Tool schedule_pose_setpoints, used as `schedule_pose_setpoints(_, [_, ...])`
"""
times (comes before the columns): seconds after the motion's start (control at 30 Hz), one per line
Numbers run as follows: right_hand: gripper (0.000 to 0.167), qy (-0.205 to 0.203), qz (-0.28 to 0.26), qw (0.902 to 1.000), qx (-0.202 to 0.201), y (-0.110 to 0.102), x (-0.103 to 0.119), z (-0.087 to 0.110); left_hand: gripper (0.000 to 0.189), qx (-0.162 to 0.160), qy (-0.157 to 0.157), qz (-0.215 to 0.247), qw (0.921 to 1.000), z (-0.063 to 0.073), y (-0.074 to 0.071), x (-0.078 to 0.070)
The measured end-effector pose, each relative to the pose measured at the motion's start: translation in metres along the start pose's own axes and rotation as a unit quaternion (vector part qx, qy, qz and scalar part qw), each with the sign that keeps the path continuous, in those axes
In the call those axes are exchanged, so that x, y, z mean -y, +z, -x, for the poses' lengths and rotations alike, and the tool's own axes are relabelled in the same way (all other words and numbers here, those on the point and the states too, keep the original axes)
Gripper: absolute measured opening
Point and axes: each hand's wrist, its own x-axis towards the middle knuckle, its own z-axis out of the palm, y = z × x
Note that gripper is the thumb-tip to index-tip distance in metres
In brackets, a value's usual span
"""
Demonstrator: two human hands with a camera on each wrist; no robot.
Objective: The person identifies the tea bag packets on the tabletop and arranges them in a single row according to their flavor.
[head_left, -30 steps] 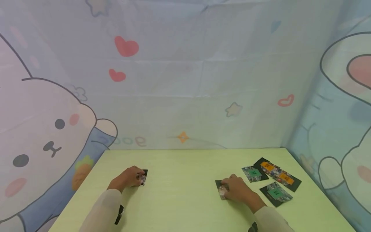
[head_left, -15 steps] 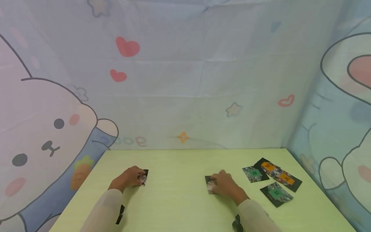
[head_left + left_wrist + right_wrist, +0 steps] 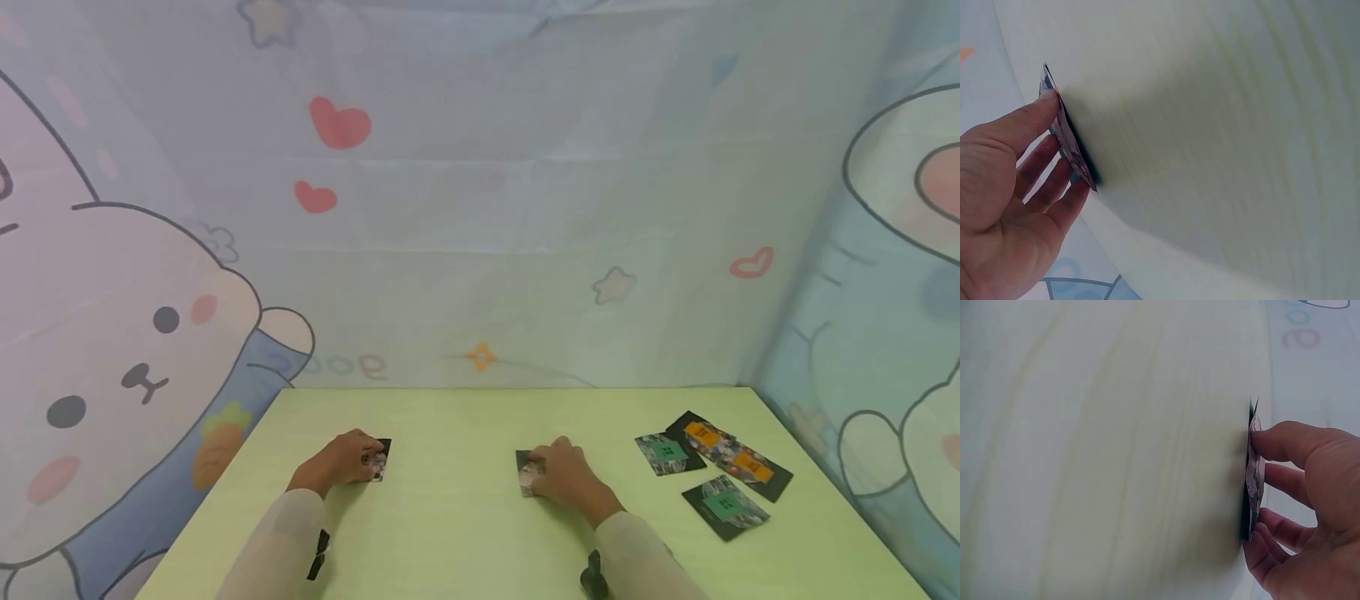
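Observation:
On the left half of the table, my left hand (image 3: pixel 341 461) holds a small dark picture card (image 3: pixel 384 460) by its edges. The left wrist view shows the thumb at one end of this thin card (image 3: pixel 1071 139) and fingertips along its side and other end. My right hand (image 3: pixel 567 477) grips a similar picture card (image 3: pixel 528 477) right of the table's middle. Seen edge-on in the right wrist view, that card (image 3: pixel 1255 478) looks slightly bulged and layered, between the thumb and curled fingers. Both cards lie close over the tabletop, partly hidden by the hands.
Two dark cards with green labels, one nearer the back (image 3: pixel 667 452) and one nearer the front (image 3: pixel 725 506), lie at the right of the pale yellow table (image 3: pixel 450 533). Beside them is a longer dark piece with orange labels (image 3: pixel 729 454). A cartoon-printed cloth (image 3: pixel 480 208) stands behind the table.
My right hand has moved left across the table with its card, away from the labelled cards. The left hand keeps its hold and stays in place. The head view shifts slightly.

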Motion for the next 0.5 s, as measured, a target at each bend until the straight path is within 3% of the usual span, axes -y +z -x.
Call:
schedule_pose_setpoints(0.33, [0.043,-0.018,-0.026,0.9995,0.005,0.014,0.021,-0.013,0.043,0.007,-0.002,-0.001,1.0,0.002,-0.003,0.002])
schedule_pose_setpoints(0.5, [0.043,-0.024,-0.012,0.9996,0.002,0.021,0.035,-0.023,0.043,0.008,0.004,0.008,0.9999,0.003,-0.003,0.002])
